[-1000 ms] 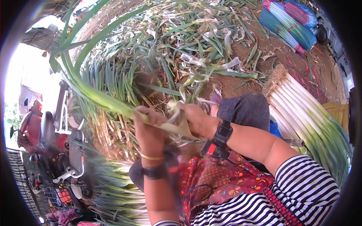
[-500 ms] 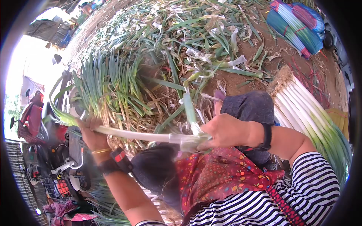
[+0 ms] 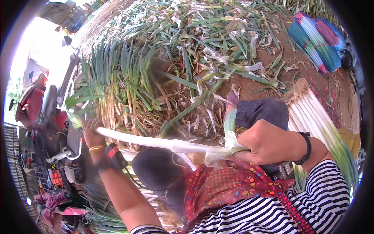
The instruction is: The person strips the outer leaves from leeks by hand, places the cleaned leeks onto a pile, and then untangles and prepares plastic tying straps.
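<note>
A long white leek stalk (image 3: 136, 137) stretches across my lap, its green leaves curving up at the left. My left hand (image 3: 93, 133) is wrapped round the stalk just below those leaves. At the other end, my right hand (image 3: 255, 142) is closed on a loose, pale outer leaf layer (image 3: 220, 154), which is partly peeled and hangs in folds. A green strip of leaf (image 3: 230, 121) sticks up beside my right hand. Unpeeled leeks (image 3: 120, 89) with dry, brownish lower parts stand bunched beyond my left hand.
White leeks (image 3: 315, 117) with roots lie in a pile at right. Leaf scraps (image 3: 202, 35) cover the ground ahead. Tied bundles (image 3: 317, 41) lie at upper right. Parked motorbikes (image 3: 50, 105) stand at left. More leeks (image 3: 103, 210) lie at lower left.
My right hand has moved right, drawing the outer layer along the stalk, and more of the white stalk is bare. My left hand has moved out to the left from near the middle.
</note>
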Action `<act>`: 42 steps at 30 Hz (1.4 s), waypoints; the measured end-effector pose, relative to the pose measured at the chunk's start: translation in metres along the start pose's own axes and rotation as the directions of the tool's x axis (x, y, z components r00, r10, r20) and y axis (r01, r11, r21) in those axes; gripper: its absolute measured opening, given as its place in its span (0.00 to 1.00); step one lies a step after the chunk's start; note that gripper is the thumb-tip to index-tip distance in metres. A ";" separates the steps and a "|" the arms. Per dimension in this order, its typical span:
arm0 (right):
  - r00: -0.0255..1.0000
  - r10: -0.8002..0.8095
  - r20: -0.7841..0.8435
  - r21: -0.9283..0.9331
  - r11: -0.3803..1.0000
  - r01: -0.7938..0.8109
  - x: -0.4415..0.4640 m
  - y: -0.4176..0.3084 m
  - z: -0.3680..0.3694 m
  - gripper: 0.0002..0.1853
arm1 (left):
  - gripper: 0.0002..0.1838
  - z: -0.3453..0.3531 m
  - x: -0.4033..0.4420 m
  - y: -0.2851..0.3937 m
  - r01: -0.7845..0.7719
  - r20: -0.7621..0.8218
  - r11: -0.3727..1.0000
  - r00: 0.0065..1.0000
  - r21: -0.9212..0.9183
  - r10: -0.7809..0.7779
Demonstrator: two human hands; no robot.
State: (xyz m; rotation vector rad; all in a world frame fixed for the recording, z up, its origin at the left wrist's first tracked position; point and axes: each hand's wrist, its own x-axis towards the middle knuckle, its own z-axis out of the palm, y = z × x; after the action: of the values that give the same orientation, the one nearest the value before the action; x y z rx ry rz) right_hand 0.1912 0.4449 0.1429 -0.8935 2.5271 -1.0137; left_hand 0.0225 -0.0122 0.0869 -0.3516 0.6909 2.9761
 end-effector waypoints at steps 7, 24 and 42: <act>0.935 0.354 0.029 -0.070 0.934 -0.352 -0.061 0.014 -0.033 0.08 | 0.20 -0.072 -0.026 0.133 -0.362 -0.019 0.911 0.928 0.199 0.373; 0.833 -0.098 -0.545 -0.173 0.985 0.003 0.177 0.015 -0.011 0.29 | 0.12 0.003 -0.111 -0.011 -0.483 -0.023 0.711 0.819 0.511 0.573; 0.983 -0.132 -0.125 0.311 0.936 0.165 0.147 -0.018 0.086 0.23 | 0.13 0.033 -0.134 -0.088 -0.600 0.129 0.667 0.778 0.442 0.615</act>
State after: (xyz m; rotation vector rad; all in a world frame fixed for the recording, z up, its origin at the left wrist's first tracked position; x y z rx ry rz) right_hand 0.1254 0.2960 0.0908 -0.9657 2.3020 -1.5010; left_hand 0.1560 0.0795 0.1101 -0.1404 1.8061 3.2079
